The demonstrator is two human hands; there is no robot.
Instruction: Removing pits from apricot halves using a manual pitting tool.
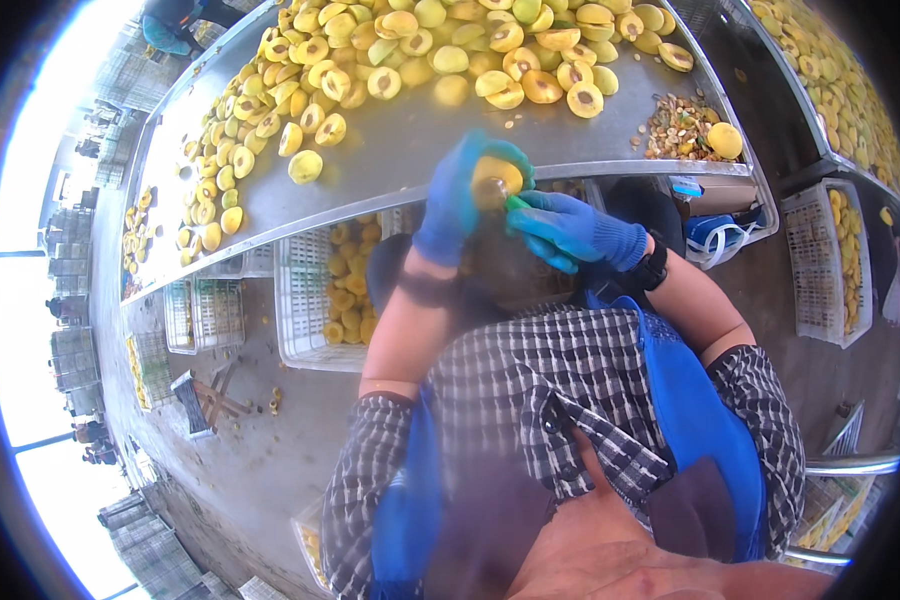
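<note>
My left hand [452, 195], in a blue knitted glove, is closed around a yellow peach [502, 172], held just past the near edge of the metal table [370, 170]. A dark round spot, partly blurred, shows on the fruit's near side. My right hand [582, 232], gloved the same way, is closed on a small tool with a green handle [516, 203]. The tool's tip meets the peach; its shape is too blurred to make out. Beyond my hands, many halved yellow peaches [410, 80] lie heaped on the table, several showing brown pit hollows.
Loose pits [675, 125] are piled at the table's right end beside a single peach [725, 140]. Below the table stands a white crate [305, 300] of peaches. Another crate [810, 265] is on the right, near a second peach-covered table [840, 80]. A folding stool [210, 400] lies left.
</note>
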